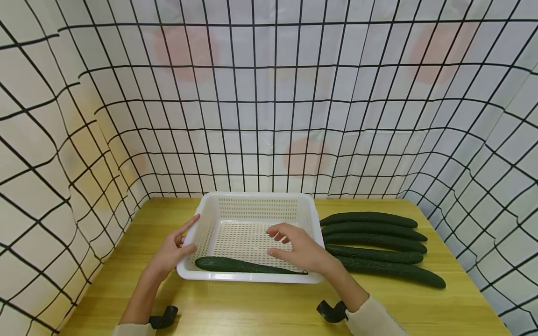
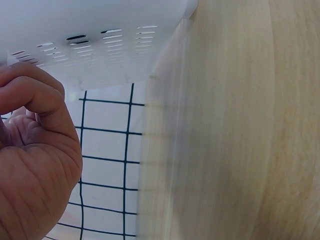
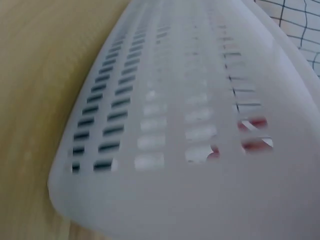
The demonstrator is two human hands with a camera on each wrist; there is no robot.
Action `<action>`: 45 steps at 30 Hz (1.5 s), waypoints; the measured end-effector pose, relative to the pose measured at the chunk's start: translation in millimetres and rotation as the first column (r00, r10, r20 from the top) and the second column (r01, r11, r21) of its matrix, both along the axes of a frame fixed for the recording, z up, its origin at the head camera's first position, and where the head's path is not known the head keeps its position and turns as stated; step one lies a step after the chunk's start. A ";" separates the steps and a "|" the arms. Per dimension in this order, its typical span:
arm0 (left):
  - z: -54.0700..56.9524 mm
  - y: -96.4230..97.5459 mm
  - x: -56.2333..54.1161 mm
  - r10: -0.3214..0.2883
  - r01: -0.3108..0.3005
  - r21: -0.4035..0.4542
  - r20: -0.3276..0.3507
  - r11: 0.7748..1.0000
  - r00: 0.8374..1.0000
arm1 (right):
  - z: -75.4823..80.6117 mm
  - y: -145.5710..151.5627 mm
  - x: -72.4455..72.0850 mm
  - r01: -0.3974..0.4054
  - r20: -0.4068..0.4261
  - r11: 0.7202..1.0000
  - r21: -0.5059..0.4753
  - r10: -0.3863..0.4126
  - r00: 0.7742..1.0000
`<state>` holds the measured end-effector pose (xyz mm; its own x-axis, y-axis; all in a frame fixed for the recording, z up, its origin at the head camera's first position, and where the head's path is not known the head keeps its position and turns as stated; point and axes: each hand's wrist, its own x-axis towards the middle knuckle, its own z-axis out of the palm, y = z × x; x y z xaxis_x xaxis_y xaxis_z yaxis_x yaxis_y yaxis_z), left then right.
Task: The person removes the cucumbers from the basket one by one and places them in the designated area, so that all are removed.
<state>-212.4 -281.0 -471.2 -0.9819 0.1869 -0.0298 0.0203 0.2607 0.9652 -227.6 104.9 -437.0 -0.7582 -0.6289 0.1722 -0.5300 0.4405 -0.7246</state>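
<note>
A white slotted plastic basket [image 1: 248, 277] stands on the wooden table. Inside it, one dark green cucumber [image 1: 235, 265] lies along the near wall. My left hand [image 1: 172, 252] grips the basket's left rim, thumb on top and index finger stretched along the outside. In the left wrist view, the left hand's fingers [image 2: 37, 92] are curled beside the basket's wall [image 2: 100, 25]. My right hand [image 1: 300, 247] hovers over the right half of the basket, fingers loosely bent and holding nothing. The right wrist view is filled by the basket's slotted outer wall [image 3: 175, 195], with dark green behind its lower slots.
To the right of the basket, several cucumbers [image 1: 374, 240] lie side by side, their left ends close to its wall. A black wire grid [image 1: 273, 100] over white sheeting encloses the table [image 1: 235, 308] at the back and both sides. Both wrists wear black mounts [image 1: 332, 311].
</note>
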 end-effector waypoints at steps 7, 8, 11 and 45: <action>-0.5 0.7 -0.2 -0.002 0.002 -0.001 0.005 1.000 1.000 | 0.4 -18.1 2.5 -0.028 0.039 0.997 0.072 0.025 0.999; -0.5 0.8 -0.2 -0.002 0.002 0.000 0.005 1.000 1.000 | 0.8 -20.7 2.5 -0.033 0.041 0.997 0.077 0.030 0.999; -0.5 1.3 -0.4 0.001 -0.001 -0.002 0.000 1.000 1.000 | 0.0 -27.8 1.8 -0.046 0.032 0.993 0.104 0.043 0.999; -1.9 0.4 -1.0 0.033 -0.033 -0.021 -0.004 0.999 0.999 | -14.4 -55.2 -10.3 -0.218 0.133 0.844 0.489 0.175 0.976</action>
